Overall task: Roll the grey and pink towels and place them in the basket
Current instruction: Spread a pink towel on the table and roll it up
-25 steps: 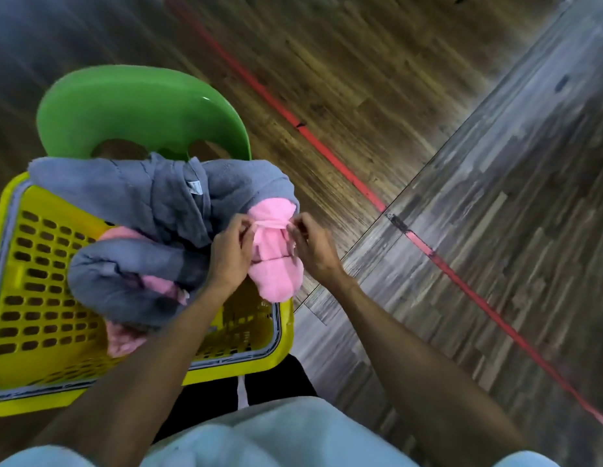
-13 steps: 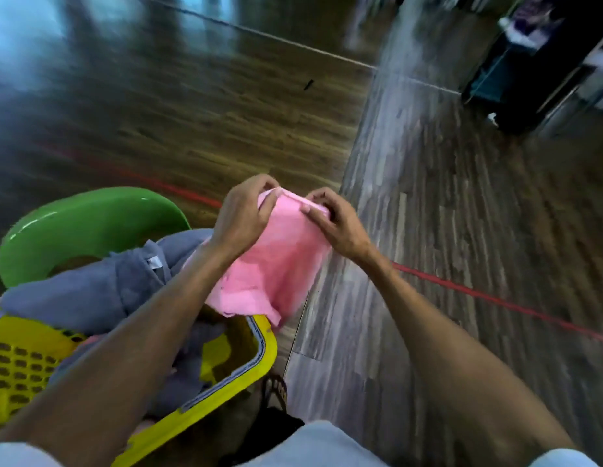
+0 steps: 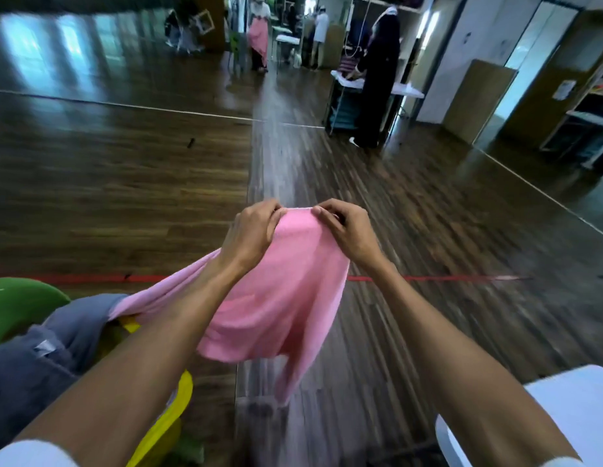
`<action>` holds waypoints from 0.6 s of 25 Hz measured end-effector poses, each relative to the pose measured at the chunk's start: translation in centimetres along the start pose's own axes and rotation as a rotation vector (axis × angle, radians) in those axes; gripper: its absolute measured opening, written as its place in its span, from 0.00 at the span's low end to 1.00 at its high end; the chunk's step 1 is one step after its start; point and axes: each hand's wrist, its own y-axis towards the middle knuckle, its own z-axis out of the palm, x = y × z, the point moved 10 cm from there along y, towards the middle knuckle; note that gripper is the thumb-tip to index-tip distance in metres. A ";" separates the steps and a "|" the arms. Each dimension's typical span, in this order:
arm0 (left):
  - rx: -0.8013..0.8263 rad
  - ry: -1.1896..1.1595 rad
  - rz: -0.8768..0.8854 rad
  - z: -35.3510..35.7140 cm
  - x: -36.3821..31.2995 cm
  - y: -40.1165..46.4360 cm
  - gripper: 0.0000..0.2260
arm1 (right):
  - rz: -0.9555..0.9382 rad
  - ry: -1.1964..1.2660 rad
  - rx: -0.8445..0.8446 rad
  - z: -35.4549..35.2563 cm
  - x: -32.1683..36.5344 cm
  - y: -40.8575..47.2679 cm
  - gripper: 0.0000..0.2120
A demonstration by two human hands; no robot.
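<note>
Both hands, left [image 3: 251, 232] and right [image 3: 349, 230], pinch the pink towel's [image 3: 279, 298] top edge; it hangs lengthwise downward.

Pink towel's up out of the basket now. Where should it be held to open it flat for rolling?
Probably along its top hem, from above. Both hands, left hand and right hand, pinch the pink towel close together there, and the cloth hangs bunched below. Sliding the pinches out towards the corners should spread it.
</note>
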 end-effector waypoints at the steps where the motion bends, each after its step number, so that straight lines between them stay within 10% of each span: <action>1: -0.008 -0.004 0.005 0.8 -1.1 0.4 0.12 | 0.004 0.002 -0.020 -1.2 -0.5 -0.5 0.10; 15: 0.004 -0.043 -0.087 9.8 -4.3 -1.5 0.08 | 0.120 0.205 0.152 -1.6 -10.7 -4.3 0.06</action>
